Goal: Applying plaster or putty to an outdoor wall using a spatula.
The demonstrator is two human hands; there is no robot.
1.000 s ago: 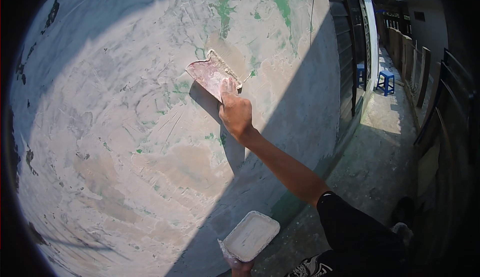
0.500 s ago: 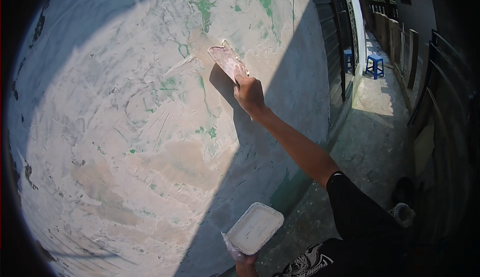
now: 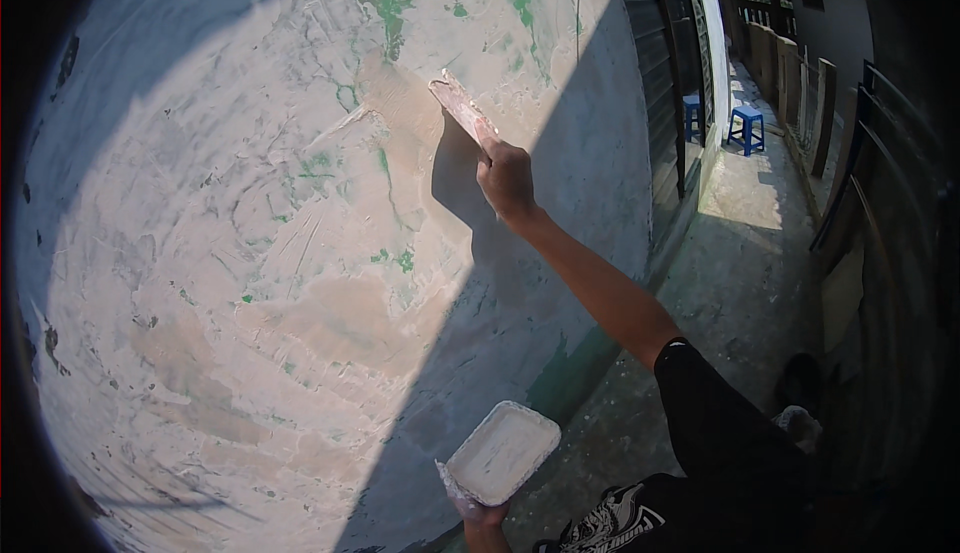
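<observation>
My right hand (image 3: 505, 175) grips a pinkish, putty-crusted flat scraper (image 3: 460, 103) held against the plastered wall (image 3: 250, 203), seen nearly edge-on and casting a dark shadow below it. A beige patch of smeared putty lies just left of the blade, among bits of green paint. At the bottom, my left hand (image 3: 478, 508) holds a shallow rectangular tray (image 3: 505, 448) coated with whitish putty, with a pale material at its left side that I cannot make out.
A narrow concrete walkway (image 3: 715, 288) runs along the right, with a blue stool (image 3: 746, 129) farther along beside a louvred window (image 3: 665, 93). Posts of a fence (image 3: 805, 103) and dark railings (image 3: 860, 173) line the far side.
My right hand and scraper have moved right and upward across the wall, and the blade has turned more edge-on. The view has shifted slightly. The tray stays held low.
</observation>
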